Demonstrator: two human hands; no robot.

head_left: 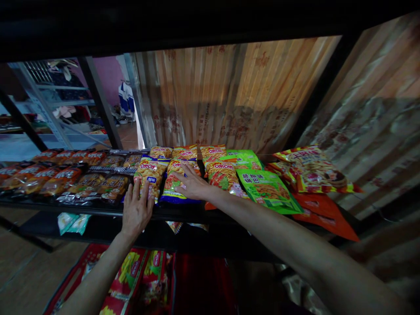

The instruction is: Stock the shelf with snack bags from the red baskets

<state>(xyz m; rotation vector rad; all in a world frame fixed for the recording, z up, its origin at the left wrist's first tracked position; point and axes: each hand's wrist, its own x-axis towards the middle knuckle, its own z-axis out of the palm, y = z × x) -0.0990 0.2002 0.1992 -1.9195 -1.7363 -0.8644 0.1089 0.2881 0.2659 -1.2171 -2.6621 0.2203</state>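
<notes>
My left hand [137, 211] lies with fingers stretched over the lower part of a yellow-and-blue snack bag [153, 168] at the front of the black shelf [210, 215]. Reaching across to the left, my right hand [192, 183] rests spread on the neighbouring blue-edged snack bag [170, 192]. Neither hand is closed round a bag. Right of it lies an orange snack bag [223, 177], followed by a green snack bag [267, 188]. More bags of the same kinds form a second row behind.
Dark-wrapped snack packs [61, 179] fill the left of the shelf. A red-and-yellow bag [320, 170] and a flat orange packet [326, 214] lie at the right end. Below stands a red crate [70, 278] of snack bags. Corrugated sheeting [210, 100] backs the shelf; black posts [311, 87] frame it.
</notes>
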